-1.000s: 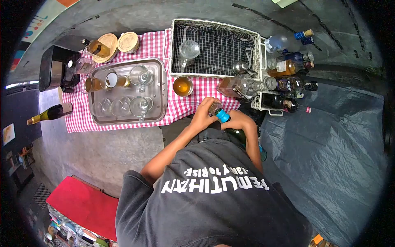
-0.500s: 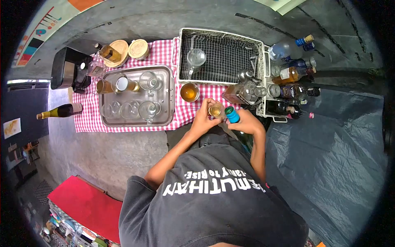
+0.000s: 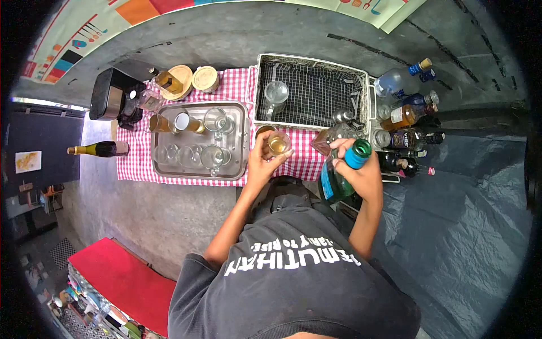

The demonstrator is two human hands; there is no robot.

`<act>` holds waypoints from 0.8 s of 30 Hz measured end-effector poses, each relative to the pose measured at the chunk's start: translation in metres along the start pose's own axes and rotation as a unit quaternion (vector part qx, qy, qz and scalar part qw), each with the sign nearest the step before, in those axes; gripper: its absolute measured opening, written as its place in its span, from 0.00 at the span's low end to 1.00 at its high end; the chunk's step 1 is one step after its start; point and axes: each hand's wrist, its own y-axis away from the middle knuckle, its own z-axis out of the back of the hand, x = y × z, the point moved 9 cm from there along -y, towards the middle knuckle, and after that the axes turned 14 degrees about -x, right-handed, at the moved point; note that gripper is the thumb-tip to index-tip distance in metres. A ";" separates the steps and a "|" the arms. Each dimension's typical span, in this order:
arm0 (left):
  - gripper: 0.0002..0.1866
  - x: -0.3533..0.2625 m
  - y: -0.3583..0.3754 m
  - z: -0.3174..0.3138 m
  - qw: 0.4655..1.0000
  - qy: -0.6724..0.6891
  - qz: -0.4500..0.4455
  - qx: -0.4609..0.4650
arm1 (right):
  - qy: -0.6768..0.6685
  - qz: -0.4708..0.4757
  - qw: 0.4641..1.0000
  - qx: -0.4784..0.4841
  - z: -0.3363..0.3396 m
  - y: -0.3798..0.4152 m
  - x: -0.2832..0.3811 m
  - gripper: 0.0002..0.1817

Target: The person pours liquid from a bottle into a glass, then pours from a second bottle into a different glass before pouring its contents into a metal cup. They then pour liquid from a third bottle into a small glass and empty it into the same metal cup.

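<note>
My left hand [image 3: 263,162] is closed around a small glass [image 3: 280,144] with some amber liquid in it. My right hand [image 3: 361,174] grips a green bottle [image 3: 339,186] by its upper part. The bottle has a blue neck wrap and a blue label, and its open mouth points up, apart from the small glass. Just beyond my left fingers stands a larger glass of amber drink [image 3: 263,130], partly hidden by the hand. A squarish clear bottle [image 3: 324,141] stands behind my right hand, partly covered by it.
On the checkered cloth [image 3: 135,164] lies a metal tray [image 3: 246,152] with several glasses and mugs. A white wire basket [image 3: 316,61] holds a glass mug [image 3: 276,92]. Several bottles [image 3: 402,116] crowd the right side. A black machine [image 3: 110,93] and a dark wine bottle [image 3: 104,149] are leftward.
My hands have moved apart: the small glass went left, toward the larger glass, and the green bottle went right and up into fuller view. The whole view has shifted slightly.
</note>
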 end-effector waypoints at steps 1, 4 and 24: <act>0.28 -0.004 -0.002 0.003 1.000 0.003 -0.004 -0.006 | -0.003 0.002 1.000 0.002 0.000 -0.001 0.006 0.08; 0.27 -0.011 -0.007 0.013 0.999 -0.017 -0.005 -0.031 | -0.031 0.016 0.999 -0.001 -0.001 -0.004 0.032 0.10; 0.26 -0.023 -0.019 0.066 0.980 -0.104 -0.079 -0.152 | -0.052 0.198 0.966 -0.160 -0.033 -0.094 0.043 0.08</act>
